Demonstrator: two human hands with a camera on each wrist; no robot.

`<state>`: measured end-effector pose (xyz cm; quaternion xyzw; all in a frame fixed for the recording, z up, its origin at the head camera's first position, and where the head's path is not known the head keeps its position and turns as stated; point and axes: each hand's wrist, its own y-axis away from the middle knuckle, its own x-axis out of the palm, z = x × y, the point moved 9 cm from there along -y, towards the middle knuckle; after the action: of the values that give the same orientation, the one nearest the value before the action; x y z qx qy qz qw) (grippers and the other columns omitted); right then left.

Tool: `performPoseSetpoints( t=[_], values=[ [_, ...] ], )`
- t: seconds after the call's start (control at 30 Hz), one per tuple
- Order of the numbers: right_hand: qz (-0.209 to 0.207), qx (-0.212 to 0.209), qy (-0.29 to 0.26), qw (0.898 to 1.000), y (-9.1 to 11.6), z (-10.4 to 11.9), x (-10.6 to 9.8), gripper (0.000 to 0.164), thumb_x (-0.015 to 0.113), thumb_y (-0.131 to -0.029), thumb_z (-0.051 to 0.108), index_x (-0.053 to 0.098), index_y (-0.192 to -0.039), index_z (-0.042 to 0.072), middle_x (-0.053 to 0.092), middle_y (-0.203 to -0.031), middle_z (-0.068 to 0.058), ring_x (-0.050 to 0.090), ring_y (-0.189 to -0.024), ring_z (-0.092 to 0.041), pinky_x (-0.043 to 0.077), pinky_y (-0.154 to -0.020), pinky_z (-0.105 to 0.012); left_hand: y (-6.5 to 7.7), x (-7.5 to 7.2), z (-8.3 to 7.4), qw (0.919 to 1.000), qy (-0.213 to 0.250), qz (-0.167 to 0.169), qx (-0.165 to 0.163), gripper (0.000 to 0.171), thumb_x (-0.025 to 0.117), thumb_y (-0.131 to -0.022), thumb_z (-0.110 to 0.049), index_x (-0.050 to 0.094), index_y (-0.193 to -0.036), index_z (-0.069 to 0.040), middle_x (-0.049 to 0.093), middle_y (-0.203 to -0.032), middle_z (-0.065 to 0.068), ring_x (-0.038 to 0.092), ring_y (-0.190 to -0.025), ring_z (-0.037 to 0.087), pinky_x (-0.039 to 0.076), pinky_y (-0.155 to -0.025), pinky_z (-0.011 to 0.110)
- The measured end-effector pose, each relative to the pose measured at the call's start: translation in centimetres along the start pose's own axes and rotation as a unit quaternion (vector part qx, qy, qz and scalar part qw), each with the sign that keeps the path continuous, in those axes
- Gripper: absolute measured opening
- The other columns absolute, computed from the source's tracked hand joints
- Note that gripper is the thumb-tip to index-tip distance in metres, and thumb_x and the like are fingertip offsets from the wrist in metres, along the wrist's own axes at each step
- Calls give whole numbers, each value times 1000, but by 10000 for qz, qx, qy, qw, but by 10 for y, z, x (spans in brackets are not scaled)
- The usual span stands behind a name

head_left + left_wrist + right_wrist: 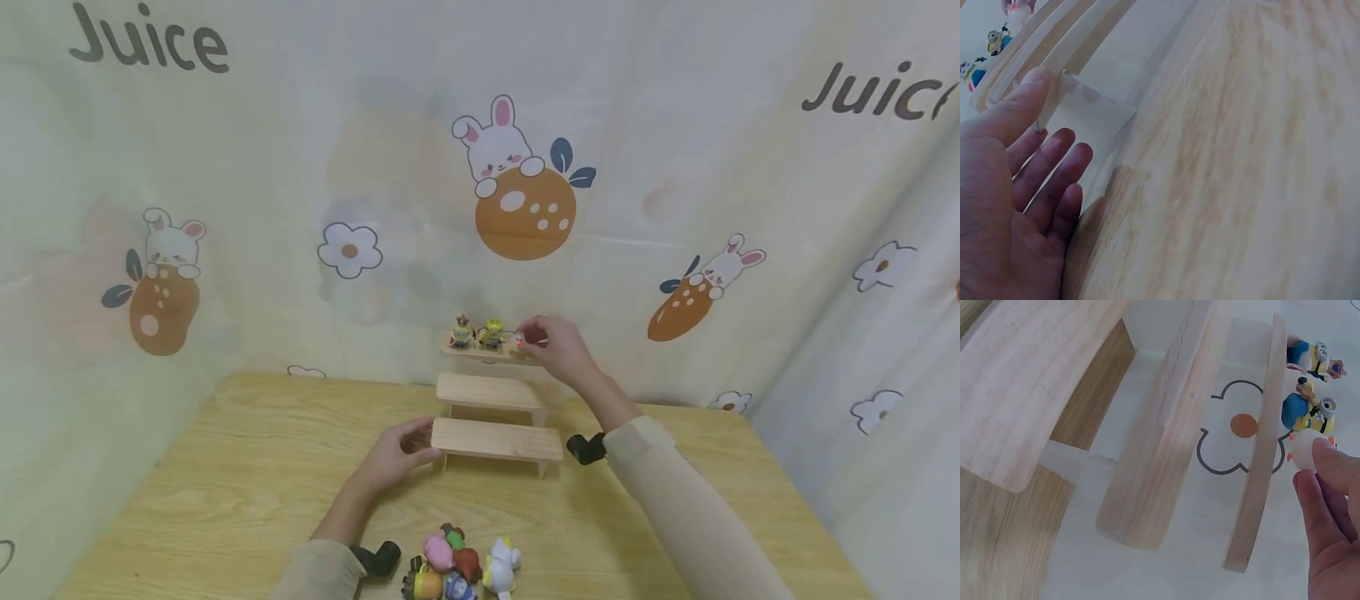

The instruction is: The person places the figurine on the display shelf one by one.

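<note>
My right hand [558, 346] pinches a small white figurine with orange-red details [1302, 447] between thumb and fingers. It is at the top step [487, 354] of a three-tier wooden display stand, beside two yellow-and-blue Minion figurines [491, 334]; whether it touches the step cannot be told. The left hand [393, 454] is at the left end of the lowest step [495, 439]. Its thumb [1029, 94] touches the step's end, and its other fingers are loosely bent near the clear support panel [1088, 109].
Several small toy figures lie in a cluster [438, 550] near the front of the wooden table [247, 483], with a white figure [502, 567] beside them. The middle step [491, 390] stands between the other two. A printed curtain [420, 167] hangs behind the stand.
</note>
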<state>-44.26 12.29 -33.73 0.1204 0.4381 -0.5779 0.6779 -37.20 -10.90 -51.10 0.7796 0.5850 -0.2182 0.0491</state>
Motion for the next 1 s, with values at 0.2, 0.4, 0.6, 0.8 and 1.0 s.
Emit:
performPoseSetpoints(
  t=[0.2, 0.4, 0.6, 0.8, 1.0],
  values=[
    [-18, 90, 73, 9999, -4, -3, 1, 23, 67, -88, 10, 64, -110, 2, 68, -104, -15, 66, -97, -28, 54, -85, -40, 0, 1, 1, 10000, 58, 7, 0, 61, 73, -83, -28, 51, -135, -5, 65, -116, 10, 61, -102, 22, 48, -84, 26],
    [-33, 117, 102, 9999, -6, -5, 4, 24, 68, -87, 9, 64, -110, 3, 69, -104, -15, 66, -97, -29, 54, -83, -40, 4, 0, -11, 10000, 29, 29, -28, 58, 71, -85, -18, 48, -136, 1, 64, -117, 16, 61, -103, 29, 48, -85, 30],
    [29, 218, 206, 9995, -7, -7, 8, 24, 67, -88, 9, 64, -111, 3, 69, -105, -15, 66, -98, -28, 54, -84, -40, -1, 0, 5, 10000, 23, -41, 37, 59, 72, -84, -23, 50, -135, -4, 65, -115, 11, 62, -101, 22, 48, -82, 27],
    [-75, 237, 187, 9995, -6, -10, 8, 25, 65, -89, 8, 64, -113, 3, 68, -107, -15, 66, -99, -29, 53, -85, -40, -1, 1, 2, 10000, 25, 2, 79, 61, 73, -84, -27, 51, -135, -3, 65, -115, 12, 62, -101, 23, 48, -82, 25],
    [-66, 258, 136, 9996, -6, -11, 9, 26, 64, -90, 8, 63, -115, 2, 68, -108, -16, 65, -101, -30, 53, -85, -41, 0, 1, 2, 10000, -40, -30, -18, 59, 72, -85, -23, 50, -136, -3, 65, -116, 12, 62, -102, 24, 48, -83, 26]
  ],
)
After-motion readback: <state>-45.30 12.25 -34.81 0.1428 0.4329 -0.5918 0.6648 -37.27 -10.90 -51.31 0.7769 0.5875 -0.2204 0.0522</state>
